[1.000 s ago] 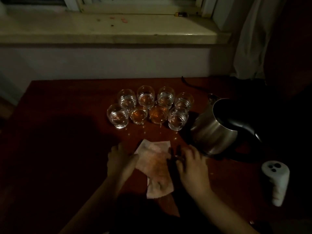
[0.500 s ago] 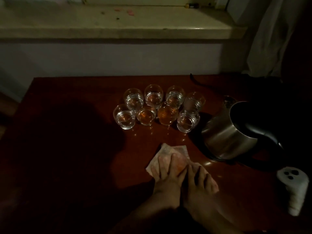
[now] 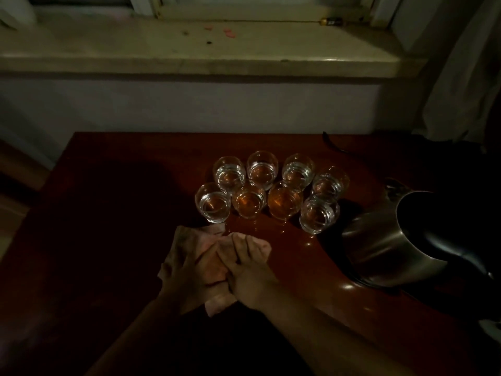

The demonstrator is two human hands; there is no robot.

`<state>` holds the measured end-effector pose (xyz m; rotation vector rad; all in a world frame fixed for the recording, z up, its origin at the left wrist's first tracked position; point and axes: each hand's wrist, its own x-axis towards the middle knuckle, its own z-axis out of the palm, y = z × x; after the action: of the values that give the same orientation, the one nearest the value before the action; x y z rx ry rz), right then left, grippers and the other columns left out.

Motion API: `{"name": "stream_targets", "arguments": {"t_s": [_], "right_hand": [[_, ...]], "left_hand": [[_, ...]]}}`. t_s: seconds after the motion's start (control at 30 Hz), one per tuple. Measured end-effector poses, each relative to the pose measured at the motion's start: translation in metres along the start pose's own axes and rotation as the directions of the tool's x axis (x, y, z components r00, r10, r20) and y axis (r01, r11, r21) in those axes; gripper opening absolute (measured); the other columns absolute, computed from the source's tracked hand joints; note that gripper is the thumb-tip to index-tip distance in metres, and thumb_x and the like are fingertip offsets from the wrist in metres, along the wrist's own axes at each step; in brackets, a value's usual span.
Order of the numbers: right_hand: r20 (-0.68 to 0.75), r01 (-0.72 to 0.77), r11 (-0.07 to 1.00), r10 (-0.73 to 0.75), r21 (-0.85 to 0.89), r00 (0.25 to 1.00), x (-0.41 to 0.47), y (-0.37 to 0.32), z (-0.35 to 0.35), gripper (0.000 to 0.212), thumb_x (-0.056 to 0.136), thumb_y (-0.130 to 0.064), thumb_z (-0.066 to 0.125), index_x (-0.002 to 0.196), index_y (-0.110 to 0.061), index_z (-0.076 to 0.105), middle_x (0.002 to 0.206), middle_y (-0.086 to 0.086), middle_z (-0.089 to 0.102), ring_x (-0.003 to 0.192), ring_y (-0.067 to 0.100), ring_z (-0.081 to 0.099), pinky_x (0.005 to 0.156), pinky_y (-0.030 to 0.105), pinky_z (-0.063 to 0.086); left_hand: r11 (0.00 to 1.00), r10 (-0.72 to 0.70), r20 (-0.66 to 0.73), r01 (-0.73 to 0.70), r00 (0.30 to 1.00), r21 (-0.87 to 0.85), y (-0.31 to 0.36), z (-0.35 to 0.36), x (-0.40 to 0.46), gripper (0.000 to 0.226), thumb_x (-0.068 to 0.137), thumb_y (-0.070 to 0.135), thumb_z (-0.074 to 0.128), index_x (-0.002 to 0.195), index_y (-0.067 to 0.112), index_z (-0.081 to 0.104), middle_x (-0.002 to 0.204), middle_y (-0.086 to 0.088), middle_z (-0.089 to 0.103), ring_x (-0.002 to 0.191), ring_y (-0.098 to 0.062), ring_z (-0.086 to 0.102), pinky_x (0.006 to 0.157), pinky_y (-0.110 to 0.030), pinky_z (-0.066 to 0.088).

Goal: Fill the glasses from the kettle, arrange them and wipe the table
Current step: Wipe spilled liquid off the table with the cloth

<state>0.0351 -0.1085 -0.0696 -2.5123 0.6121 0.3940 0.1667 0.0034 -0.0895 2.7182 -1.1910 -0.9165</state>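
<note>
Glasses (image 3: 271,191), eight small clear tumblers, stand in two close rows near the middle of the dark red bench (image 3: 113,169) in the head view, several of them touching or nearly so. All hold liquid; two in the front row glow amber, though whether that is the drink or only the light on the wood cannot be told. Glints of wet show on the bench just in front of the front row. To their right, near but apart, stands the steel kettle (image 3: 385,248), its lid open and its dark handle turned to the right.

Just in front of the glasses lies a pale pink cloth (image 3: 210,270), crumpled and partly spread. The left hand (image 3: 184,270) and the right hand (image 3: 249,270) lie side by side on it, touching each other, fingers stretched flat and pressing it down, not curled round it. The fingertips reach close to the wet patch.

Judging from this, filling and arranging look done and wiping is the step in hand. The cloth is soft and limp and will bunch under a push, so flat palms spread over its middle suit it better than a pinch at a corner. The glasses are fragile, full and crowded, so a nudge from the cloth's front edge could knock one into the next and spill it; any that must be moved is best taken round its side wall, low down. The wet bench will be slippery under them.

Behind the bench runs a pale window sill (image 3: 189,50) with small specks on it.
</note>
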Motion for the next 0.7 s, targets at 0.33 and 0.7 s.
{"name": "stream_targets", "arguments": {"t_s": [0.33, 0.7], "right_hand": [[-0.222, -0.425, 0.898, 0.395, -0.110, 0.892, -0.059, 0.076, -0.007, 0.069, 0.081, -0.048, 0.026, 0.145, -0.024, 0.026, 0.152, 0.026, 0.021, 0.135, 0.055, 0.018, 0.103, 0.063, 0.025], [-0.157, -0.402, 0.915, 0.404, 0.047, 0.901, -0.048, 0.062, -0.012, 0.084, 0.068, -0.064, 0.002, 0.147, -0.035, -0.002, 0.155, 0.024, -0.016, 0.132, 0.039, -0.031, 0.103, 0.049, -0.021]], "left_hand": [[0.876, 0.479, 0.043, -0.481, 0.876, 0.036, 0.097, -0.011, 0.001, 0.065, 0.086, 0.056, 0.008, 0.147, 0.036, 0.019, 0.155, 0.020, 0.006, 0.145, -0.009, 0.000, 0.118, -0.042, 0.014], [0.902, 0.413, -0.043, -0.402, 0.910, 0.155, 0.085, -0.006, -0.004, 0.057, 0.093, 0.036, 0.045, 0.145, 0.041, 0.019, 0.157, 0.016, 0.011, 0.138, -0.017, 0.022, 0.105, -0.036, 0.029]]}}
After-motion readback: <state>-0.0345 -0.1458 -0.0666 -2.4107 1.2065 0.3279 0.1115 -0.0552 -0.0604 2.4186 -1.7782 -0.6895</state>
